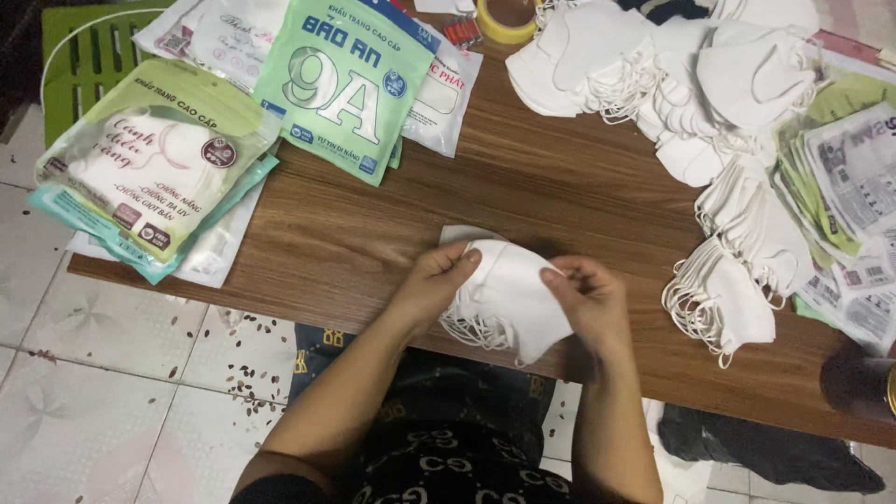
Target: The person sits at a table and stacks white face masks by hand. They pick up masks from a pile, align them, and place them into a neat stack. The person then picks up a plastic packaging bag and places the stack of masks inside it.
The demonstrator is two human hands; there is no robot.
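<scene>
My left hand and my right hand both grip a small stack of white face masks at the near edge of the wooden table. The left thumb and fingers pinch the stack's left side; the right fingers pinch its upper right edge. Ear loops hang from the stack's lower left. One more white mask lies flat on the table just behind the stack.
Large heaps of white masks fill the table's back right, with another pile to the right. Green printed bags and filled clear packets lie at left. Empty packaging sits far right. A tape roll stands at the back.
</scene>
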